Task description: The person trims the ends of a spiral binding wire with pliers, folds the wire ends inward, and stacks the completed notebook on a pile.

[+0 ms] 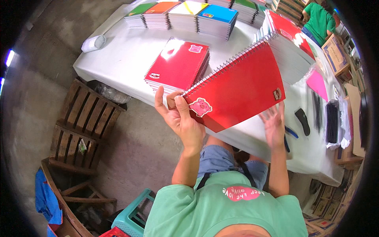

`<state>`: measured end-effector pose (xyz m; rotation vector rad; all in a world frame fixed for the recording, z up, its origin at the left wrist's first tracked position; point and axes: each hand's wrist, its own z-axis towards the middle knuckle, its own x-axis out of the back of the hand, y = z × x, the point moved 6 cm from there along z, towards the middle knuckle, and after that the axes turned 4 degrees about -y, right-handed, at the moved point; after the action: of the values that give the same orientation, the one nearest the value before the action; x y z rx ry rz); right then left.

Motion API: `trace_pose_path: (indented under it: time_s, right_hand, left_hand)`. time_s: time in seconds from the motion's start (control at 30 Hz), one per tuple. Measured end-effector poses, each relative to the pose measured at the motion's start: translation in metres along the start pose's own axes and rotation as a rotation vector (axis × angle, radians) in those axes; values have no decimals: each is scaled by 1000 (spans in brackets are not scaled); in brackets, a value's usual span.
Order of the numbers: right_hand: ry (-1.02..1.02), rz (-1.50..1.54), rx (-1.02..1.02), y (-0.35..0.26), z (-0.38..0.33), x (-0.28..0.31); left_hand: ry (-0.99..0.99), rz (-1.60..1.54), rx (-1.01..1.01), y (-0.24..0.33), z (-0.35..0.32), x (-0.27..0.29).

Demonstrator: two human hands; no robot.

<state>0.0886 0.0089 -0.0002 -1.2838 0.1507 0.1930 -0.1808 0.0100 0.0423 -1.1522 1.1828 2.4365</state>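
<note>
A red spiral notebook (241, 93) with a pink pig sticker is held up tilted over the table's near edge. My left hand (183, 122) pinches its lower left corner by the wire coil, thumb in front, one finger raised free. My right hand (273, 126) is at the notebook's lower right edge with its fingers spread; a fingertip appears to touch the edge, and part of the hand may be hidden behind the cover. Just beyond the held notebook lies a stack of similar red notebooks (177, 63).
The white-covered table (118, 65) bears rows of notebook stacks, including a blue one (218, 15). A tall red-topped stack (290, 33) stands right. Blue-handled pliers (291, 132) and black coils (332, 122) lie nearby. A teal stool (132, 215) and wooden chair (81, 122) stand left. Another person (319, 19) works behind.
</note>
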Motion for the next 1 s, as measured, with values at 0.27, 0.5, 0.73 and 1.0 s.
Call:
trace_pose_path:
  time_s: [0.27,0.5,0.73,1.0]
  right_hand:
    - [-24,233,88,-24,127,-120]
    - [-204,-740,94,45,232,-150]
    - [-83,-767,177,92,225,-142]
    - [87,-840,286,92,215,-153]
  left_hand:
    - [135,155,-62,21,79,31]
    - [126,885,-39,0,132,70]
    - [115,893,-10,-37,127,101]
    - [111,828,-20,-55,125,94]
